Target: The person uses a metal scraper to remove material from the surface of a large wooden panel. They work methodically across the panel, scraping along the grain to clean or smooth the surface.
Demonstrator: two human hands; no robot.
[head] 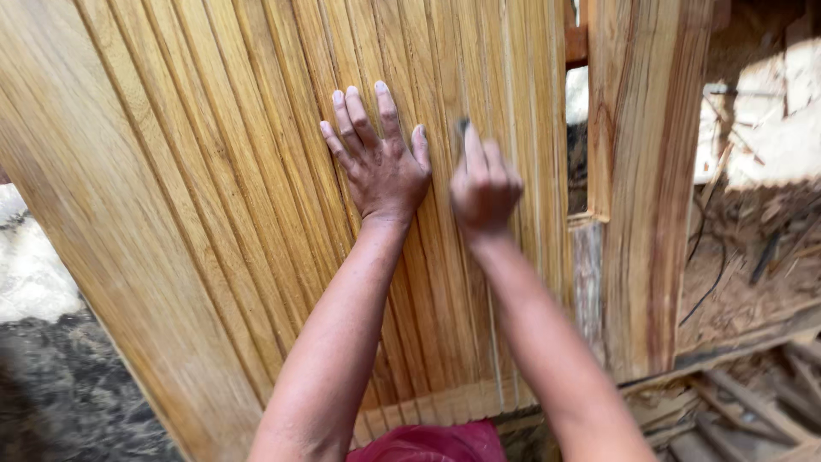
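We press left hand [382, 167] flat on grooved wooden panel [214, 171], fingers spread. Our right hand [484, 188], blurred, fingers curled around small dark object [463, 126]; object unidentifiable. Panel upright directly before us, wooden post [646, 171] at right.

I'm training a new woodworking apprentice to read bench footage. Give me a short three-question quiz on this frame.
1. True or false: the left hand lies flat with fingers spread on the grooved wooden panel.
2. The right hand is: A) open on the panel, B) closed around a small dark object, C) resting on the upright post.
3. Which hand looks motion-blurred?

Key: 1 true; 2 B, though the object is too blurred to identify; 3 the right hand.
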